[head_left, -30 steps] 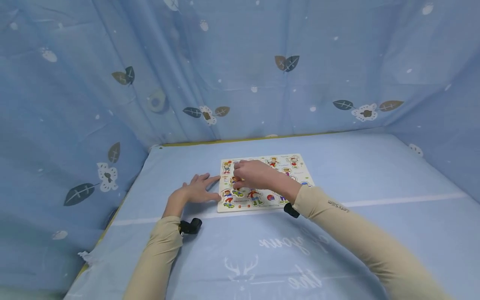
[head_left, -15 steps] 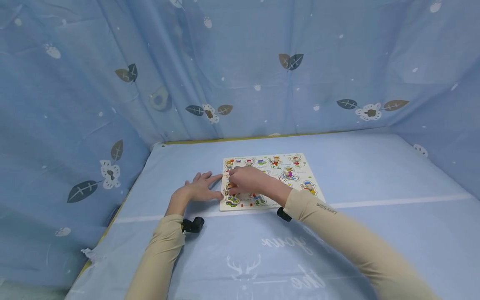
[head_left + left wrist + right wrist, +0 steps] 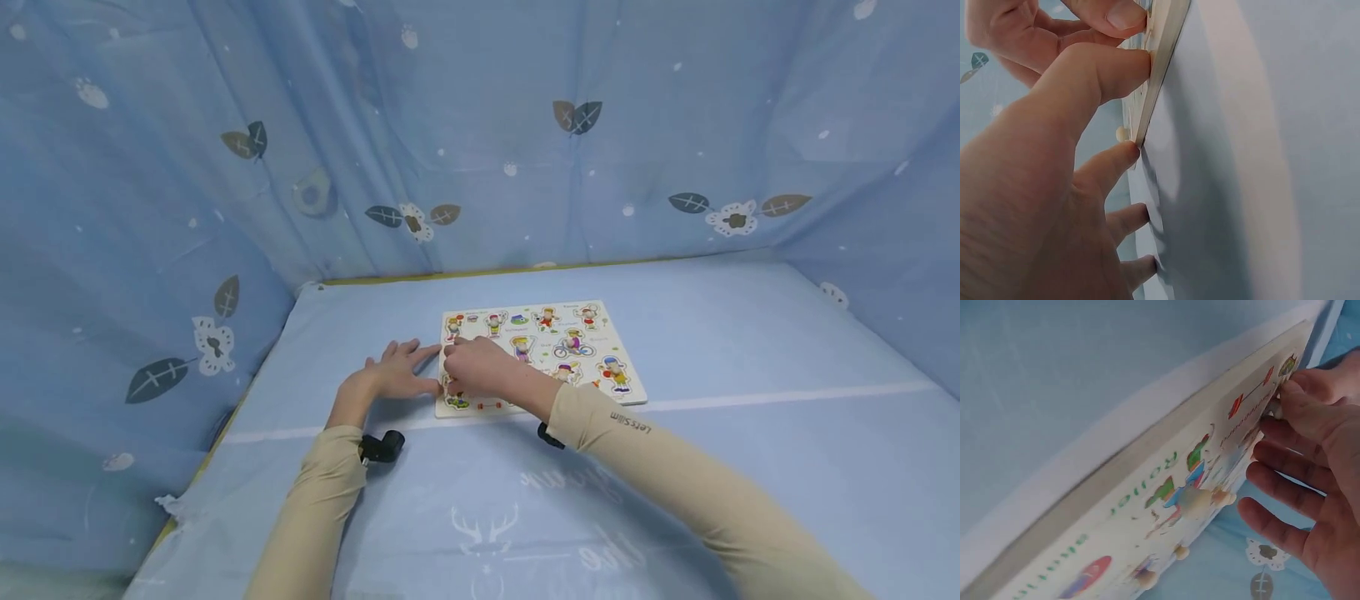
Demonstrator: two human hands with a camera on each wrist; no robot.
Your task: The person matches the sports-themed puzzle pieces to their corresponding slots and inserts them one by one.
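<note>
A wooden peg puzzle board with cartoon figures lies flat on the blue cloth-covered table. My left hand rests flat beside the board's left edge. In the left wrist view its straight fingertips press against the board's edge. My right hand covers the board's near-left part. In the right wrist view its thumb and forefinger pinch a small peg of a puzzle piece near the board's corner. The piece itself is hidden under the hand.
Blue curtains with leaf prints close in the table at the back, left and right. A white stripe crosses the cloth. Small black cameras sit at my left wrist and right wrist.
My right hand has slid left and nearer across the board, uncovering the figures on its right half. The left hand has stayed at the board's left edge.
</note>
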